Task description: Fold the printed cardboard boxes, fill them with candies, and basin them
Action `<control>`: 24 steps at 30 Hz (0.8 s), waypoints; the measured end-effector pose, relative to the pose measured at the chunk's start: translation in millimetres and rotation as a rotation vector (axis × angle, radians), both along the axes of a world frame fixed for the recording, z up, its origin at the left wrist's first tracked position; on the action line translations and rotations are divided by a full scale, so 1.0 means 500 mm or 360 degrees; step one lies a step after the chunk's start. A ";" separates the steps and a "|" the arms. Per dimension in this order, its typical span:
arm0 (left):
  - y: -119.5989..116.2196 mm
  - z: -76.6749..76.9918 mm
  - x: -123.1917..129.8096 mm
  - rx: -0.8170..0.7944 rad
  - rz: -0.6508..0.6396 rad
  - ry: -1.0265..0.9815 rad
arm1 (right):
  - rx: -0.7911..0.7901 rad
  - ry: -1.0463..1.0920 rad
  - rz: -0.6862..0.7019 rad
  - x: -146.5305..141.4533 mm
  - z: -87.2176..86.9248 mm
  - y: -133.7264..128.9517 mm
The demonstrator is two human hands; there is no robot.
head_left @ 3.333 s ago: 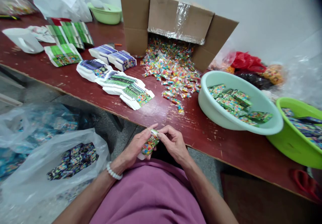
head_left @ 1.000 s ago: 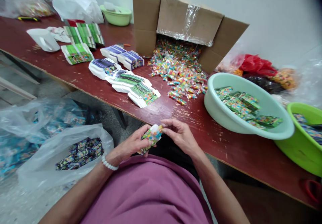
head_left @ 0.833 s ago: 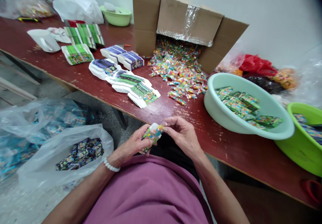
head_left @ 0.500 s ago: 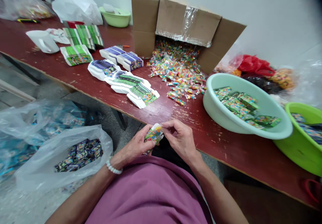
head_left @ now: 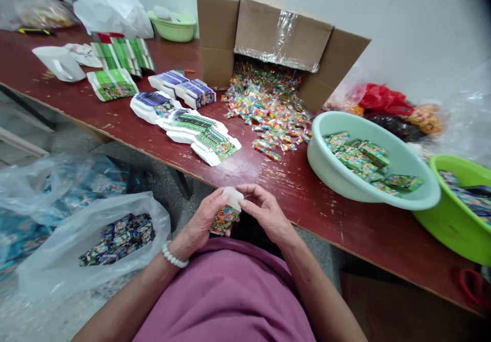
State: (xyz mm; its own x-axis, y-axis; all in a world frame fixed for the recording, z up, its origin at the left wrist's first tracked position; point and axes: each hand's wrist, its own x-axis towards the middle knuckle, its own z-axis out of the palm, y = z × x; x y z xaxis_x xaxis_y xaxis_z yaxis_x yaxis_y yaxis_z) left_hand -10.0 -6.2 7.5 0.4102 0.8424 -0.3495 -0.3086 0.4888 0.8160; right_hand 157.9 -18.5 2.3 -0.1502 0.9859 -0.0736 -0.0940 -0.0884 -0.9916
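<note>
Over my lap, in front of the table edge, my left hand (head_left: 205,218) is closed around a small printed cardboard box (head_left: 223,220) with a green, colourful face. Its white end flap (head_left: 232,196) stands up at the top. My right hand (head_left: 263,211) pinches that flap at its right edge with thumb and fingers. What lies inside the box is hidden. Beyond my hands on the table are flat green box blanks (head_left: 217,145), fanned out, and a heap of wrapped candies (head_left: 272,114) spilling from a cardboard carton (head_left: 284,32).
A pale green basin (head_left: 374,198) of filled-looking boxes stands to the right, beside a lime green basin (head_left: 452,234). Bundled purple boxes (head_left: 195,93), green stacks (head_left: 113,83) and a white mug (head_left: 59,64) sit to the left. An open plastic bag (head_left: 153,250) of dark packets lies on the floor.
My right fingers have moved from a yellow-and-white piece at the box's top to its white flap, which now stands raised. My left hand has turned the box's printed face more toward me.
</note>
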 end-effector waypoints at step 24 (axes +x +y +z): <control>0.006 0.008 0.023 -0.0368 -0.0019 -0.0182 | 0.0574 -0.0599 -0.0036 -0.006 0.020 0.003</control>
State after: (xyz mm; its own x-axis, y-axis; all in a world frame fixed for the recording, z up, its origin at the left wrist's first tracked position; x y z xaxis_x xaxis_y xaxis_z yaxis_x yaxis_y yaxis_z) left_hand 1.6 -3.0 11.3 0.4675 0.7404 -0.4830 -0.3856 0.6625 0.6422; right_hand 154.7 -16.9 12.1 -0.1568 0.9613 0.2263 0.2770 0.2628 -0.9242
